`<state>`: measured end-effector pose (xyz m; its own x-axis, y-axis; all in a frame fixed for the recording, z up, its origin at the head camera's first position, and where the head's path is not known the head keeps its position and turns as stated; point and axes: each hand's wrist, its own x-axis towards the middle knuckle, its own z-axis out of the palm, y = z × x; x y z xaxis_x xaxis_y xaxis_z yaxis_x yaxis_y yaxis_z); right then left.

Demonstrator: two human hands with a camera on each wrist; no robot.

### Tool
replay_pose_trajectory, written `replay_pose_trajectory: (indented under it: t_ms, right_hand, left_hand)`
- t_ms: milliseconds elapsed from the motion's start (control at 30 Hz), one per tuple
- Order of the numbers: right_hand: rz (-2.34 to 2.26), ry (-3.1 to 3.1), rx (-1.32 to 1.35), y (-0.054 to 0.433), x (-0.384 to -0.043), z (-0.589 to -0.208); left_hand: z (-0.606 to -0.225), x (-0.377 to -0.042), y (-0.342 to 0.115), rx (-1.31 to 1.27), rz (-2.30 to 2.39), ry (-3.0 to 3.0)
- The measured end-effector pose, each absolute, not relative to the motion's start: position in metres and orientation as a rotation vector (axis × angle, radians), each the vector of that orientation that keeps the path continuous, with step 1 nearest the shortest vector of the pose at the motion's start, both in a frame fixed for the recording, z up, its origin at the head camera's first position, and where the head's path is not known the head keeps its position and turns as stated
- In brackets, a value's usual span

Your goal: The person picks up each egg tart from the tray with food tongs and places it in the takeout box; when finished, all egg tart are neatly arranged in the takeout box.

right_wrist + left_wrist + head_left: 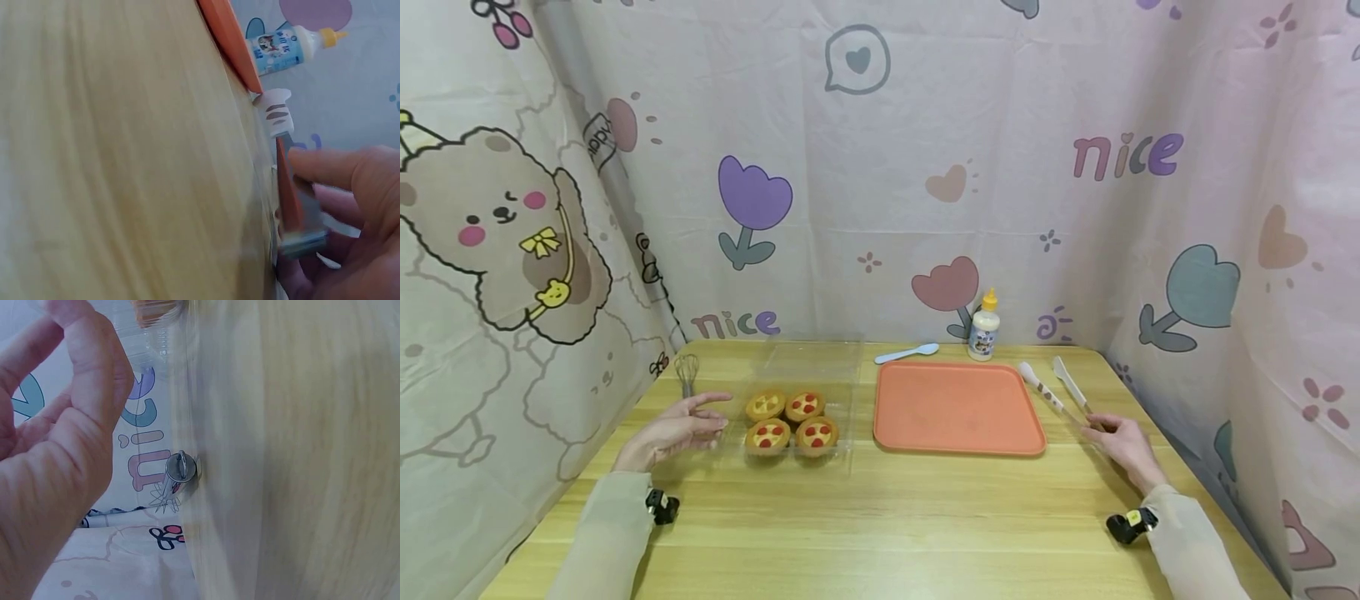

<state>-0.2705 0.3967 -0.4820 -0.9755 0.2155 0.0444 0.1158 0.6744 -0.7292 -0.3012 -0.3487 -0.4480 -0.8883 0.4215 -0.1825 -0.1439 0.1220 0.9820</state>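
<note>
My right hand point(1116, 446) is at the right side of the table, fingers and thumb around the handle end of a pair of metal tongs point(1071, 387). The tongs' arms are spread, and their white tips point away from me; brown marks show on one tip in the right wrist view. At the left, my left hand point(688, 425) hovers with loosely bent fingers and holds nothing. Its fingertips are close to the left side of a clear plastic container point(852, 417), whose lid stands open. Inside sit several round tarts point(767, 437), most with red pieces on top.
An orange tray point(958, 408) lies between the container and the tongs. Behind it are a light blue spoon point(906, 354) and a white bottle with a yellow nozzle point(983, 329). A whisk point(687, 375) lies beyond my left hand. Patterned curtains point(880, 167) enclose the table.
</note>
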Motion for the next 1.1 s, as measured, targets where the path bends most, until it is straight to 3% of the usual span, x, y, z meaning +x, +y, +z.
replay_pose_trajectory:
  t_ms: [467,667,1100]
  right_hand:
    - [1.224,-2.786,-0.233,0.397,-0.274,-0.483]
    - [1.287,-2.632,-0.371,0.395,-0.273,-0.478]
    - [1.765,-2.564,-0.096,0.311,-0.306,-0.459]
  left_hand:
    - [-0.452,-0.298,-0.353,0.279,1.819,2.013]
    - [-0.448,-0.305,-0.346,0.303,1.800,2.017]
    - [-0.439,-0.303,-0.346,0.253,1.696,2.201]
